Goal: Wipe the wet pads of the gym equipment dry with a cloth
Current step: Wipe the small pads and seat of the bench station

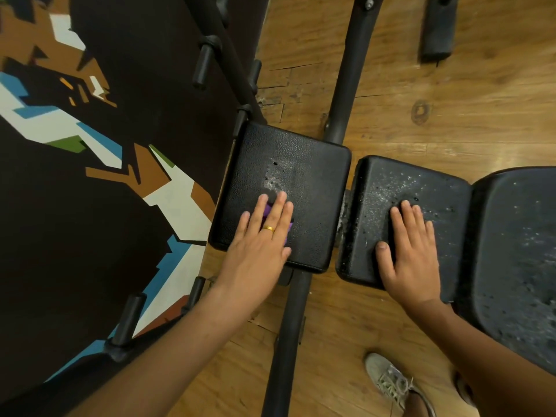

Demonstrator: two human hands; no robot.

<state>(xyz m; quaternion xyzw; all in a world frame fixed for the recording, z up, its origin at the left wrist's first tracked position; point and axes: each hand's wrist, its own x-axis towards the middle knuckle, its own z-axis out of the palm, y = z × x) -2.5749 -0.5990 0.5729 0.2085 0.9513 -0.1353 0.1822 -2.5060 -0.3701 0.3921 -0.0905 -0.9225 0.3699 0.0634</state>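
Here the left hand [264,233] lies flat, fingers straight, pressing the purple cloth [268,210] onto the left pad [316,182], likely to spread pressure for a broad swipe. A wet patch [276,176] sits just at 12 o'clock from that hand. The right hand [410,245], also flat and holding nothing, rests on the droplet-speckled middle pad [376,188] at 3 o'clock, probably as a brace.

Three black, grainy-textured pads sat in a row. The left pad [304,176] looked mostly dry, with just one patch of droplets near its middle. The middle pad [388,188] and the right pad [517,251] were speckled with water all over. The purple cloth [268,210] lay flat on the left pad, right next to the wet patch on the near side, mostly hidden under the left hand [261,236].
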